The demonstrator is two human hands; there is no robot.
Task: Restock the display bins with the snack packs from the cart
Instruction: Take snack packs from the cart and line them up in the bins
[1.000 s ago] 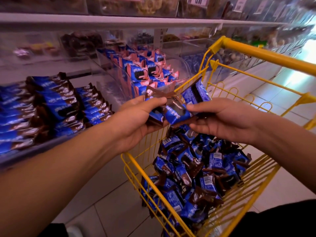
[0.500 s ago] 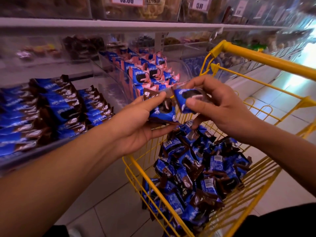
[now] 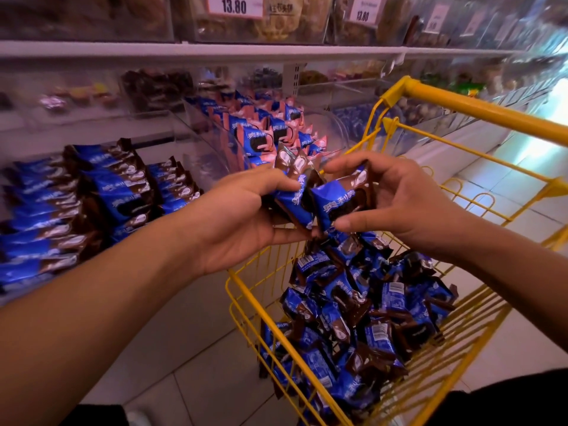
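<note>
Blue-and-brown snack pack [image 3: 339,199] pinched in the right hand [image 3: 396,207], thumb under its lower edge, curled fingers over its top right corner, printed face toward the camera. Touching, at its left edge, a small bunch of like packs [image 3: 290,192] gripped in the left hand [image 3: 246,216]: thumb across the top, fingers curled beneath, brown ends of the wrappers sticking up above the thumb. Exact count in that bunch cannot be told. Both hands held above the near left corner of the yellow wire cart [image 3: 473,109], just over its rim.

Below the hands, inside the cart, a loose heap of the same packs [image 3: 362,318], lying every way, some face up, some showing barcodes. Heap filling the basket floor from the near corner toward the far side.

Left of the cart, on the lower shelf, a clear display bin [image 3: 196,130] with rows of blue-and-brown packs [image 3: 92,204] stood on edge and leaning back, tightly ranked. Next bin to the right, behind the hands, filled with blue-and-pink packs [image 3: 270,130]. Farther right, more clear bins with blurred contents, too soft to name.

Above, a white shelf edge [image 3: 276,53] and another tier of bins, with price tags reading 13.80 [image 3: 235,6]. Pale tiled floor [image 3: 190,364] under the cart.
</note>
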